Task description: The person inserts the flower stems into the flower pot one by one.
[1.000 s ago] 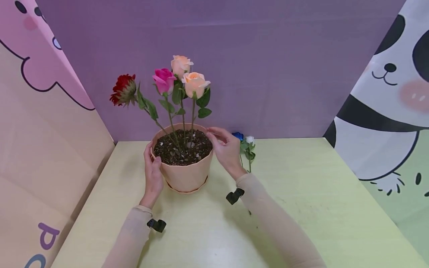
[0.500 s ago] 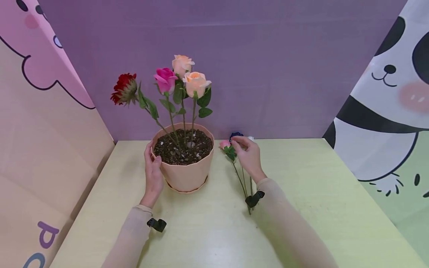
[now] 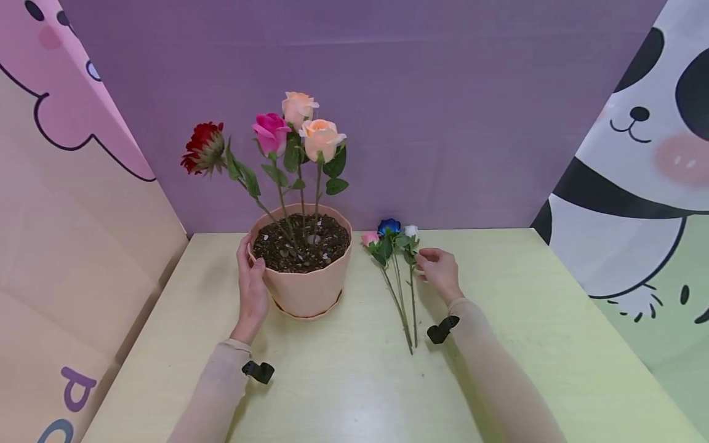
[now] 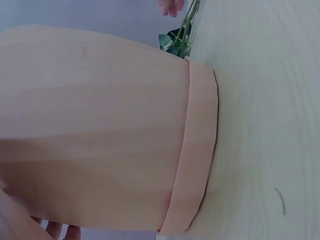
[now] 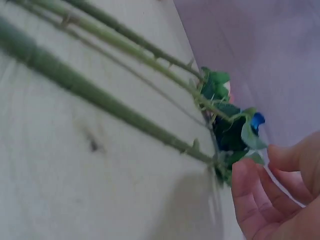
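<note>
A peach flowerpot (image 3: 307, 292) filled with dark soil (image 3: 277, 252) stands left of centre. My left hand (image 3: 253, 289) holds its left side, thumb at the front and fingers round the far side. Rising from the soil are a red flower (image 3: 204, 149), a magenta rose (image 3: 271, 134) and two peach roses (image 3: 322, 140). My right hand (image 3: 440, 271) is at the leaves of a white rose (image 3: 412, 231) lying on the table, thumb and fingers spread apart. Beside that rose lie a blue rose (image 3: 389, 226) and a pink rose (image 3: 370, 238), stems toward me.
The pale wooden table (image 3: 343, 381) ends at a purple backdrop (image 3: 443, 123). A pink cartoon panel (image 3: 83, 215) borders the left, a panda panel (image 3: 637, 246) the right. Small dark specks (image 5: 93, 145) lie on the tabletop near the stems.
My right hand has left the flowerpot's rim and moved right, over the loose roses to the white rose's leaves. The left hand stays on the flowerpot.
</note>
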The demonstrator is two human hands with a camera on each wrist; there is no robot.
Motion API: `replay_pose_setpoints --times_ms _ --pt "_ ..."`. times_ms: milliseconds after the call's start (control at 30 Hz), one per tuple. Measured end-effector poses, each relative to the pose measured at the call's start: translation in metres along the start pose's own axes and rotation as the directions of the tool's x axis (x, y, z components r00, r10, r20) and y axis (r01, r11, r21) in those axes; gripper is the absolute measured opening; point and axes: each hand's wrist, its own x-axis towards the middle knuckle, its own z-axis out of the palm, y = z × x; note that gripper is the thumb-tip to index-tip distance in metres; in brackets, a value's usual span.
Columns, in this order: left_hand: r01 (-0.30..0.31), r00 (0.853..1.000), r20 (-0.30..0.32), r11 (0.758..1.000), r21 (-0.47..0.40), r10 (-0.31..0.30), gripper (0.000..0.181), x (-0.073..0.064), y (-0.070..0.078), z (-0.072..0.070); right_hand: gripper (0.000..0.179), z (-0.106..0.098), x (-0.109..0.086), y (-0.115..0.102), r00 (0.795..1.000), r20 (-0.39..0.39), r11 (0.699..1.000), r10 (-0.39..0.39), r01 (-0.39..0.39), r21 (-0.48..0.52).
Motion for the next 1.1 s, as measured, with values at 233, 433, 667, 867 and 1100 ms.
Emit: replay_pose_setpoints --times_ms 233,433,667,867,1100 --pt "-0.009 1.000 -0.014 1.000 0.007 0.009 0.068 0.000 0.000 -0.001 0.037 -0.001 0.002 0.008 0.998 0.049 0.999 0.050 -0.049 -0.017" --pt "-0.009 1.000 -0.004 1.000 0.015 0.009 0.067 0.000 -0.002 0.000 0.035 -0.001 0.004 0.009 0.993 0.095 0.996 0.069 -0.063 -0.065" --pt "-0.016 1.000 0.002 1.000 0.023 0.016 0.066 0.001 -0.003 -0.001 0.032 0.000 0.005 0.011 0.993 0.100 0.984 0.067 -0.049 -0.170" --pt "-0.016 1.000 -0.001 1.000 0.020 0.016 0.067 0.001 -0.004 -0.001 0.031 0.001 0.005 0.016 0.994 0.100 0.969 0.035 -0.009 -0.248" --pt "-0.014 1.000 0.001 1.000 0.018 0.014 0.066 0.001 -0.002 -0.001 0.030 0.001 0.005 0.017 0.996 0.083 0.962 0.020 0.004 -0.273"
